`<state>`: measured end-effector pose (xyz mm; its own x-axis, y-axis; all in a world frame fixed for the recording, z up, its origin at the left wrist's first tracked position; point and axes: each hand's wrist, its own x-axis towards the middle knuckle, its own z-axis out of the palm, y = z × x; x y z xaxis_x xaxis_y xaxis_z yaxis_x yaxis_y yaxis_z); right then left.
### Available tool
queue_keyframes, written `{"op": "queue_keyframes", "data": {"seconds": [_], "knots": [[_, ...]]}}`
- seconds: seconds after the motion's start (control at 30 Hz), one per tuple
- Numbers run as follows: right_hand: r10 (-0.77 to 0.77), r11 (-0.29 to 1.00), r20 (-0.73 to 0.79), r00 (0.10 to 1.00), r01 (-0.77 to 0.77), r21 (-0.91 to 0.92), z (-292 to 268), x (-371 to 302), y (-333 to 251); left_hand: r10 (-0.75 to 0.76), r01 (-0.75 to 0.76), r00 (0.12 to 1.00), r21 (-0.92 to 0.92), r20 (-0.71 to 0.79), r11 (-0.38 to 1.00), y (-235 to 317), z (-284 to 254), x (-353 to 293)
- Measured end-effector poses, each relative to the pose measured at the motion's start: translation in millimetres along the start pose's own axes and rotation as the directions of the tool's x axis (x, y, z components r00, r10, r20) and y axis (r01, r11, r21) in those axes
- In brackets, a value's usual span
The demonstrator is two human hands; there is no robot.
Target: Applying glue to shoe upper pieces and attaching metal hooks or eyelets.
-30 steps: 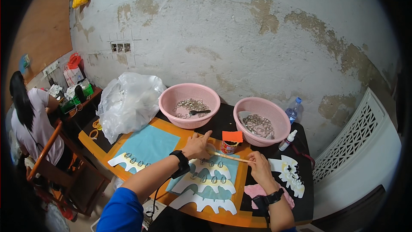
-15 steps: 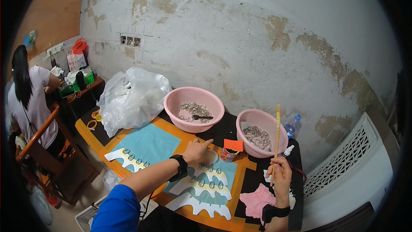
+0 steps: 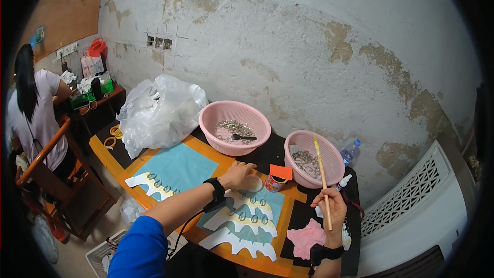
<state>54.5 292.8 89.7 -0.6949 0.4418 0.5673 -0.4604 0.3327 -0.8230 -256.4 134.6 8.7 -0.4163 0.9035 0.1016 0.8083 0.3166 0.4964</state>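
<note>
My right hand (image 3: 330, 207) is closed around a thin wooden stick (image 3: 322, 170), its yellowed upper end raised in front of the right pink basket. My left hand (image 3: 237, 175) has its fingers stretched to the right over the blue sheet (image 3: 180, 163), close to a clear round disc (image 3: 253, 183); no object shows in it. White scalloped pieces (image 3: 241, 244) lie on the sheets below and left of this hand. Oval metal rings (image 3: 253, 219) sit along yellowish bands on several pieces. A small can (image 3: 275, 181) with an orange flap stands right of the disc.
Two pink baskets (image 3: 234, 149) of metal rings stand along the wall, the left one also holding a black scoop. A clear plastic bag (image 3: 159, 113), a pink cloth (image 3: 306, 238), a white dropper bottle (image 3: 343, 181) and a water bottle (image 3: 350, 151) surround the work. Another person (image 3: 41, 108) stands far left.
The stick has tilted, its upper end swinging left across the right basket. My right hand has shifted slightly left and down. My left hand's fingers have drawn closer together.
</note>
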Motion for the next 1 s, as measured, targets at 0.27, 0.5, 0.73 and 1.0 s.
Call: {"op": "queue_keyframes", "data": {"seconds": [0.27,0.5,0.73,1.0], "knots": [[-0.111,0.987,-0.098,0.989,0.098,-0.125,5,3,-6,-0.04,0.118,0.983,-0.449,0.178,0.886,8,-17,6],[-0.1,0.994,-0.156,0.983,0.091,-0.064,0,1,3,-0.078,0.232,0.97,-0.779,0.231,0.583,-4,-4,18],[-0.04,0.999,-0.183,0.982,0.04,-0.006,-2,-6,14,-0.134,0.231,0.973,-0.736,0.189,0.637,-1,-5,16],[-0.017,0.998,-0.176,0.984,0.005,-0.067,-9,-9,21,-0.022,0.137,0.977,-0.549,0.212,0.825,16,-14,13]]}}
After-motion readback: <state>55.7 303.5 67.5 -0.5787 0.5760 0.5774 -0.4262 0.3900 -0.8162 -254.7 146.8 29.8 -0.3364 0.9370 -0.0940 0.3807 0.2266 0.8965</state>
